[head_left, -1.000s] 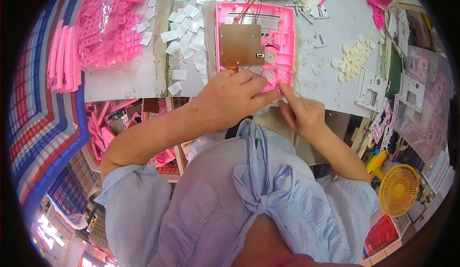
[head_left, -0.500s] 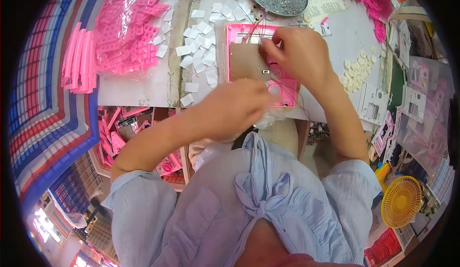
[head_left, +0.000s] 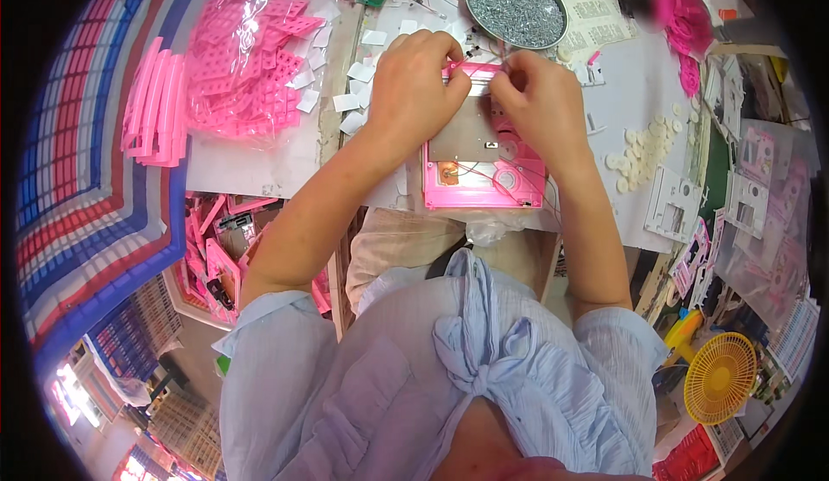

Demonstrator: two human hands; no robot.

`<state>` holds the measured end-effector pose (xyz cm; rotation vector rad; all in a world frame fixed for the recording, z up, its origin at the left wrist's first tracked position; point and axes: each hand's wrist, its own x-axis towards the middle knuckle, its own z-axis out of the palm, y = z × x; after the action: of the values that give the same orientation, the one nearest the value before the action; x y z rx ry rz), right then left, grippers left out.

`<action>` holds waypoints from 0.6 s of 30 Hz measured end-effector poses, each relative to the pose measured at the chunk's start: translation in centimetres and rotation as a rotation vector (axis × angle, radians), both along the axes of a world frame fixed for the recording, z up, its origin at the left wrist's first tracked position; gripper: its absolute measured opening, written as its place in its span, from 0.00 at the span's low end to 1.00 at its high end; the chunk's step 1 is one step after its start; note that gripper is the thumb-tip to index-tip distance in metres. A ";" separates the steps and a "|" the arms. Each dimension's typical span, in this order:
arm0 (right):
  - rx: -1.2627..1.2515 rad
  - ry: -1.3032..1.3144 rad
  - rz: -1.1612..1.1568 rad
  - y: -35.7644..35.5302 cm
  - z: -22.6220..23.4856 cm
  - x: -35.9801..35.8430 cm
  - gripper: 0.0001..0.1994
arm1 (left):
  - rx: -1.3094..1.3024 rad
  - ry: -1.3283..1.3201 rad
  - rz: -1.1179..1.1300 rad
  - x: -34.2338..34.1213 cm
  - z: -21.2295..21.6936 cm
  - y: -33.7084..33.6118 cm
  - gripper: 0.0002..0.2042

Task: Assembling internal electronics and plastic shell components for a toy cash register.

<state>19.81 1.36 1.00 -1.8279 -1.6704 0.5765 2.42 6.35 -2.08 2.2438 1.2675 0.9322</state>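
Observation:
A pink plastic casing (head_left: 481,198) lies near the table's front edge, its inside facing up. A brown circuit board (head_left: 458,142) sits in it, with thin red wires (head_left: 509,189) running over the near part. My left hand (head_left: 416,84) is at the casing's far left corner, its thumb and fingers closed beside a red wire. At the far right corner my right hand (head_left: 546,105) has thumb and forefinger pinched together over the far edge. What each hand's fingertips hold is too small to make out.
A round tray of small screws (head_left: 516,10) stands beyond the casing. White paper squares (head_left: 350,101) and a clear bag of pink parts (head_left: 246,75) lie to the left. White round pieces (head_left: 643,153) and white panels (head_left: 673,203) are to the right, above a yellow fan (head_left: 720,379).
My left hand has moved from the casing's near side to its far left corner, uncovering the near part. My right hand stays at the far right. The view has shifted slightly.

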 end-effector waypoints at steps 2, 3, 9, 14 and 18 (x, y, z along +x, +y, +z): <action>-0.042 0.263 -0.057 -0.6 0.2 0.5 0.11 | -0.093 -0.070 0.014 0.0 0.3 -0.2 0.09; -0.078 0.390 -0.079 -0.8 0.2 0.7 0.10 | -0.168 -0.130 0.016 -0.1 0.3 -0.1 0.09; -0.080 0.527 -0.072 -0.8 -0.9 1.7 0.09 | -0.087 -0.083 0.136 -1.7 0.6 -0.8 0.10; -0.044 0.521 -0.058 -0.9 -0.9 1.2 0.09 | 0.287 -0.008 0.131 -0.1 2.2 -1.7 0.12; -0.037 0.539 -0.022 -1.0 -0.7 1.2 0.09 | 0.152 0.299 0.017 0.9 2.3 -1.3 0.12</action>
<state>21.06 0.37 0.29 -1.5301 -1.2783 0.9925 3.32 5.10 0.18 2.5696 1.3820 0.7401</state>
